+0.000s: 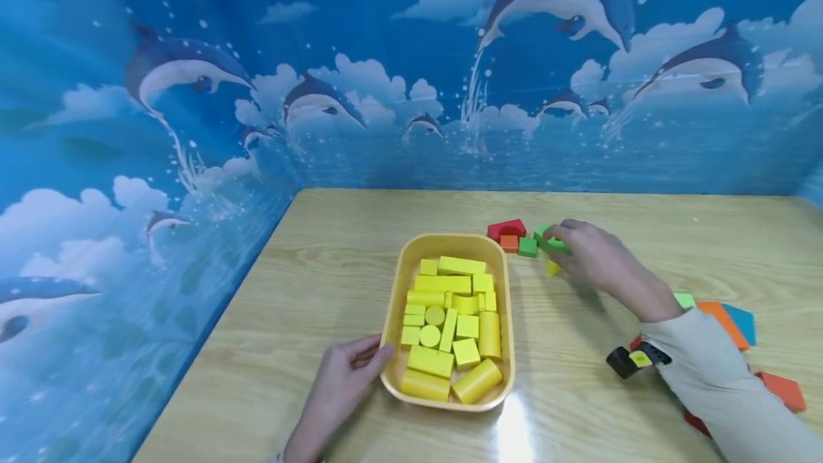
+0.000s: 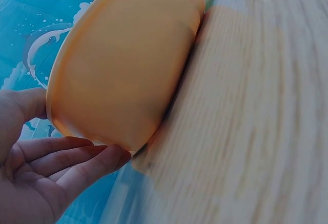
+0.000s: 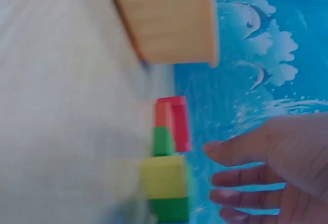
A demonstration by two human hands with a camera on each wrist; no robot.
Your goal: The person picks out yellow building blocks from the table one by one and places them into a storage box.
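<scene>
A tan plastic tray (image 1: 395, 291) full of yellow wooden blocks (image 1: 442, 284) stands on the table. My left hand (image 1: 343, 381) holds its near left corner, thumb at the rim and fingers against the outer wall; the left wrist view shows this grip on the tray (image 2: 128, 65). Beyond the tray's right side, my right hand (image 1: 594, 256) reaches over a small group of blocks. Its fingers (image 3: 246, 178) are extended and apart, with nothing between them. Nearest to them are a green block (image 1: 556, 244) and a yellow block (image 3: 164, 178), partly covered by the hand in the head view.
A red arch block (image 1: 506, 228), an orange block (image 1: 509, 244) and a green cube (image 1: 528, 247) lie beside the tray's far right corner. Under and around the right forearm are more blocks, among them orange (image 1: 725, 324), blue (image 1: 742, 321) and red (image 1: 781, 390) ones. A dolphin-print curtain (image 1: 398, 77) borders the table.
</scene>
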